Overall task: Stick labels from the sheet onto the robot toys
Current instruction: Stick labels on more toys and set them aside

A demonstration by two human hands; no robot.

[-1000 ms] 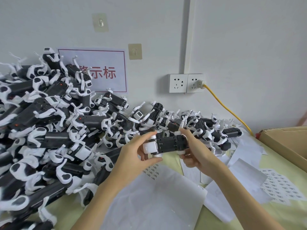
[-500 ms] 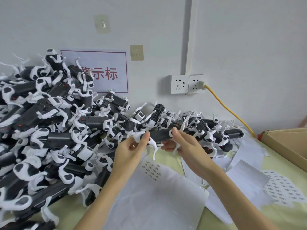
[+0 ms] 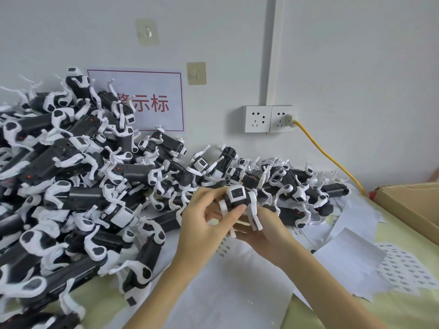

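A black-and-white robot dog toy (image 3: 238, 198) is held above the table between both hands, its square face turned toward the camera. My left hand (image 3: 204, 222) pinches the head end with thumb and fingers. My right hand (image 3: 263, 230) cups the body from below, white legs hanging over its fingers. A label sheet (image 3: 225, 245) with small printed labels lies on the table under the hands. A second label sheet (image 3: 403, 269) lies at the right.
A big heap of the same robot toys (image 3: 78, 186) fills the left and runs along the wall. Loose white backing papers (image 3: 228, 288) cover the yellow-green table (image 3: 356, 312). A cardboard box (image 3: 413, 205) stands at right; a yellow cable (image 3: 327, 155) hangs from the wall socket (image 3: 270, 118).
The toy has been turned from lying sideways between the hands to facing the camera head-on. Both hands have shifted slightly right with it.
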